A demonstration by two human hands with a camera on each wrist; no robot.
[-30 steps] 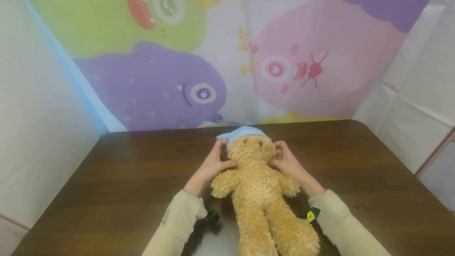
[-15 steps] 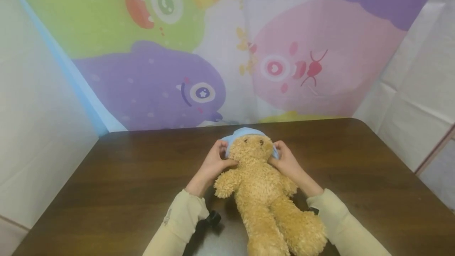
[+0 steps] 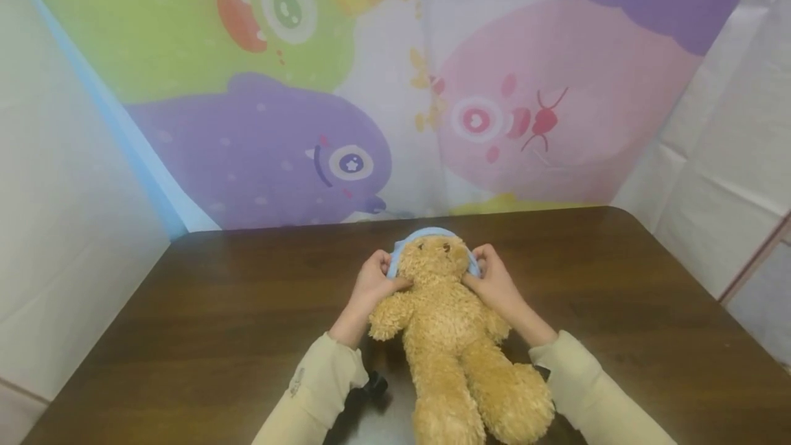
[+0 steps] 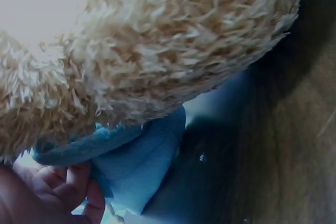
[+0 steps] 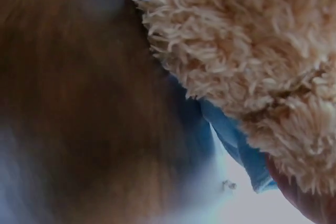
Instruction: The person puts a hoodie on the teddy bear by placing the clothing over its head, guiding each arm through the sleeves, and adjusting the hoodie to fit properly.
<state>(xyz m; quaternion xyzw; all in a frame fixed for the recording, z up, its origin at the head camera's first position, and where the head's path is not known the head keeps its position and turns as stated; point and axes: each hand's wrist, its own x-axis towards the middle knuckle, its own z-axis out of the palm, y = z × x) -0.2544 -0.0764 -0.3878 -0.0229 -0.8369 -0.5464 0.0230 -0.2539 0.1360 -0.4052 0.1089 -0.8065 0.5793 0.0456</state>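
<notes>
A tan, curly-furred teddy bear (image 3: 441, 318) lies face up, its head toward the table's far edge. Around the top and sides of its head sits a light blue cloth hat (image 3: 426, 233). My left hand (image 3: 374, 282) grips the hat's edge beside the head, thumb at the bear's neck. In the left wrist view, curled fingers (image 4: 79, 179) hold the blue cloth (image 4: 139, 166) under the fur. On the other side, my right hand (image 3: 497, 287) pinches the hat's other edge, its thumb also by the neck. Fur hides most of that hand in the right wrist view.
The dark brown wooden table (image 3: 247, 321) runs back to a cloth backdrop (image 3: 278, 136) printed with cartoon creatures. Pale sheets (image 3: 80, 177) hang at both sides. A small black device (image 3: 375, 385) is at the left sleeve cuff.
The hat's edges have come down along both sides of the head, and its left flap no longer sticks out. The bear has shifted slightly between my hands.
</notes>
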